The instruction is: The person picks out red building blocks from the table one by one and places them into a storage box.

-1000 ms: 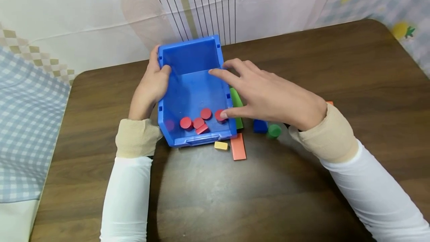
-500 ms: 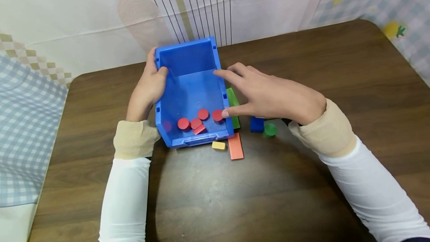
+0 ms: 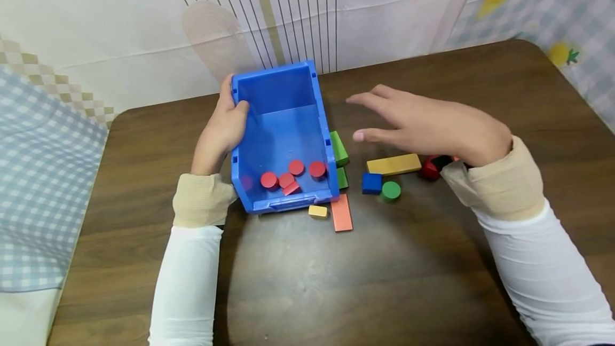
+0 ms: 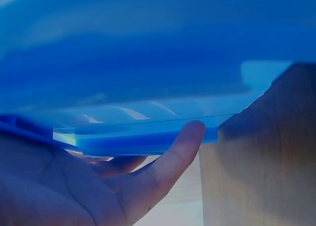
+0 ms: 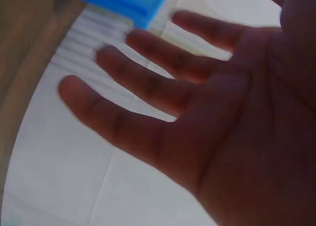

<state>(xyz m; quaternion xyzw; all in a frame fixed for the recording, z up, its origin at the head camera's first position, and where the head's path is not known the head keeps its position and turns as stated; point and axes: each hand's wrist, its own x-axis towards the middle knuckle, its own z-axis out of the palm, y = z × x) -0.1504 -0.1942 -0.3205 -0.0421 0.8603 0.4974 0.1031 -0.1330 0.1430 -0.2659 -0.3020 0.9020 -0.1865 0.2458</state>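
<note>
My left hand grips the left wall of a blue plastic bin, its thumb over the rim. In the left wrist view the bin's wall fills the upper part, above the fingers. Several red round blocks and a small red rectangular block lie near the bin's front edge. To the right of the bin, my right hand hovers apart from it with fingers spread and nothing held. The right wrist view shows its palm and relaxed fingers.
Right of the bin lie green blocks, an orange flat block, a long yellow block, a blue block and a green cylinder. A small yellow block lies before it. Red pieces are partly hidden under the right wrist.
My right hand has drawn back to the right, away from the bin's right rim, uncovering the long yellow block. The left hand keeps its grip on the bin.
</note>
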